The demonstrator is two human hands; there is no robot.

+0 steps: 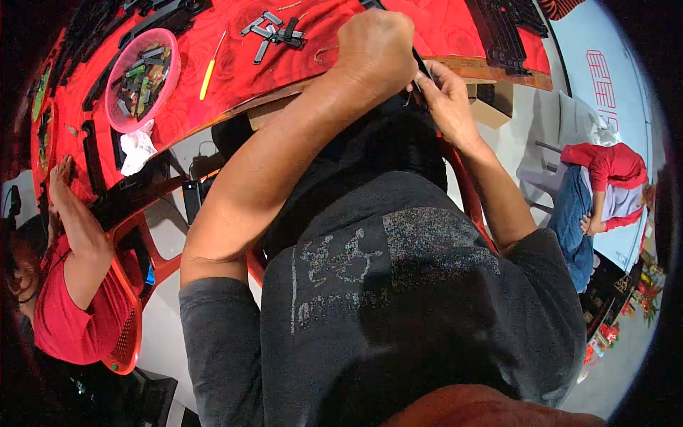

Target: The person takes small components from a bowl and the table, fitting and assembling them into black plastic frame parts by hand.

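My left hand [377, 41] is closed in a fist at the table's near edge, its fingers turned away from view. A long, narrow black part [421, 64] runs past that fist and slants down to my right hand [447, 99]. With thumb and fingers bent, my right hand pinches the lower end of this part. The left fist presses against the same part, but what lies inside it is hidden. On the red cloth to the left rest a small heap of grey and black clips [270, 34] and a yellow-handled screwdriver [207, 80].
A pink basket [173, 75] of small mixed parts stands on the red-covered table [235, 67], beside a crumpled white tissue [137, 147]. Long black parts [498, 35] lie at the far right. A person in red [85, 299] sits at the left; another [605, 178] sits at the right.
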